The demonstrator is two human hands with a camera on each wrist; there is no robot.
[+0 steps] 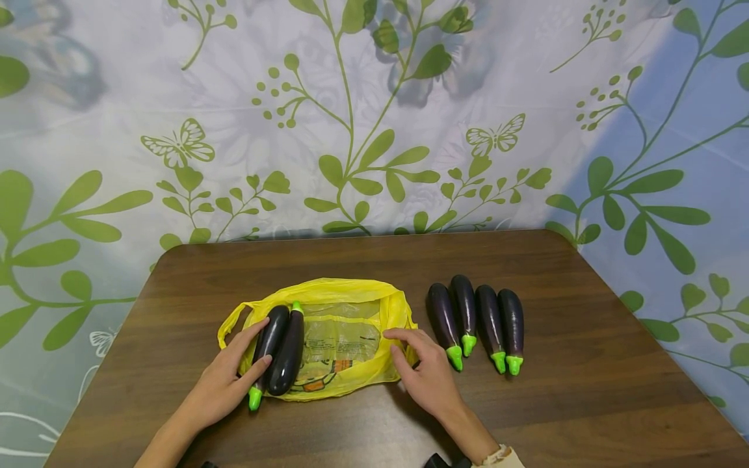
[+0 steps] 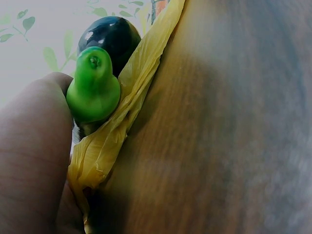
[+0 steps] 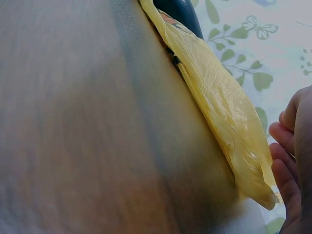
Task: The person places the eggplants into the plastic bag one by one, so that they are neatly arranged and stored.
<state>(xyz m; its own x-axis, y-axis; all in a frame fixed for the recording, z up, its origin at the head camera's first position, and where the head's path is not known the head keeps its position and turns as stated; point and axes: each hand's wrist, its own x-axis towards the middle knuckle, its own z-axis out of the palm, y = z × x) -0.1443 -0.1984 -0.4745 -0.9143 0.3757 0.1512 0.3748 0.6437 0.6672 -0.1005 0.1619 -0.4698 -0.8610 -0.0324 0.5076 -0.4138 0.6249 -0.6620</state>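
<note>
A yellow plastic bag (image 1: 328,387) lies on the table with its mouth spread upward. Two dark purple eggplants sit side by side at its left end: the left eggplant (image 1: 272,333) has its green cap toward me, over the bag's near edge, and the other eggplant (image 1: 288,361) has its cap away. My left hand (image 1: 219,383) holds the left eggplant between thumb and fingers; in the left wrist view its green cap (image 2: 95,90) is beside the thumb. At the bag's right rim, my right hand (image 1: 427,370) rests with loosely bent fingers (image 3: 283,170).
Several more eggplants (image 1: 490,322) lie in a row right of the bag, caps toward me. The brown wooden table (image 1: 585,390) ends at the back against a cloth (image 1: 497,188) printed with green leaves and butterflies.
</note>
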